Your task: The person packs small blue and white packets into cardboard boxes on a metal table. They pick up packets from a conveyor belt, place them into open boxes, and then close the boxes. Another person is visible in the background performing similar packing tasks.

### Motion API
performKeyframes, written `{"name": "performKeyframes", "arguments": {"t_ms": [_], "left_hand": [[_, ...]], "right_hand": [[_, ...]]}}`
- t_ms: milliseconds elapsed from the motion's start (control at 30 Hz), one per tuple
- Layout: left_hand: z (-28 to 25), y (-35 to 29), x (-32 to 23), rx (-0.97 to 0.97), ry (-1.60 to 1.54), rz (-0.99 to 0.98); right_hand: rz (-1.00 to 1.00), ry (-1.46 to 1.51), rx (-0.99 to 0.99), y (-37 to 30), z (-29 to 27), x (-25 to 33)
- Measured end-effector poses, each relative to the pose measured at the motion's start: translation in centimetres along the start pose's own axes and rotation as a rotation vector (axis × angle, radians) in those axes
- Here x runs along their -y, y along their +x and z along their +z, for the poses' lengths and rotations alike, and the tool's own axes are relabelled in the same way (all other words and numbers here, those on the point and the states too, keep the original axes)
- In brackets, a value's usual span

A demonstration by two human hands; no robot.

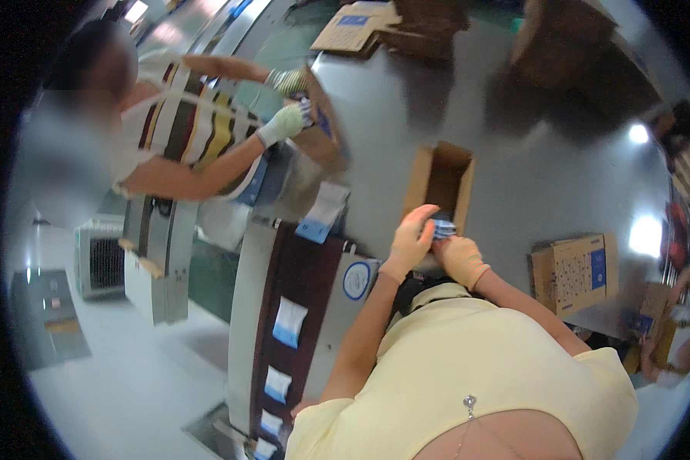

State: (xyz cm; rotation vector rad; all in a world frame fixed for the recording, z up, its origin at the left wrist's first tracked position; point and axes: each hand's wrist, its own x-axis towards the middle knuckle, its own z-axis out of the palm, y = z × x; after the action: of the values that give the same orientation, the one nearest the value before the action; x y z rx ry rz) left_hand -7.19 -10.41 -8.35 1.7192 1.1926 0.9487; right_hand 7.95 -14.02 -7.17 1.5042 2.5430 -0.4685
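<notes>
My left hand (411,239) and my right hand (460,261), both in pale gloves, come together close in front of my body. Between them is a small stack of blue-and-white packets (443,228), partly covered by my fingers. Both hands are closed around it, the left at its left side and the right at its near side. Just beyond the packets stands an open, narrow cardboard box (417,184), touching or very near my fingers. Its inside is dark, and what lies at its bottom cannot be made out.
On my left a dark conveyor belt (289,372) carries several white-and-blue packets (290,322). Across it a person in a striped top (195,115) holds a cardboard box (314,142). Flattened cartons (573,272) lie right on the grey table (376,100); more cardboard (356,27) is at the back.
</notes>
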Motion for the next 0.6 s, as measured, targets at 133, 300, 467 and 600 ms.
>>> {"name": "performKeyframes", "arguments": {"t_ms": [133, 300, 467, 600], "left_hand": [[-8.8, -8.9, 3.4, -0.356, 0.14, -0.257], [-22.3, -23.1, 6.7, -0.433, 0.804, -0.65], [-26.6, -31.4, 7.5, -0.052, 1.027, -1.362], [-24.8, -26.0, 6.7, 0.058, 0.956, -1.221]], "right_hand": [[-0.046, 0.003, -0.029, 0.1, 0.9, -0.1], [-0.038, -0.011, 0.03, 0.3, 0.2, 0.4], [-0.064, -0.051, 0.022, 0.4, 0.2, 0.3], [-0.079, -0.041, 0.016, 0.8, 0.6, -0.1]]}}
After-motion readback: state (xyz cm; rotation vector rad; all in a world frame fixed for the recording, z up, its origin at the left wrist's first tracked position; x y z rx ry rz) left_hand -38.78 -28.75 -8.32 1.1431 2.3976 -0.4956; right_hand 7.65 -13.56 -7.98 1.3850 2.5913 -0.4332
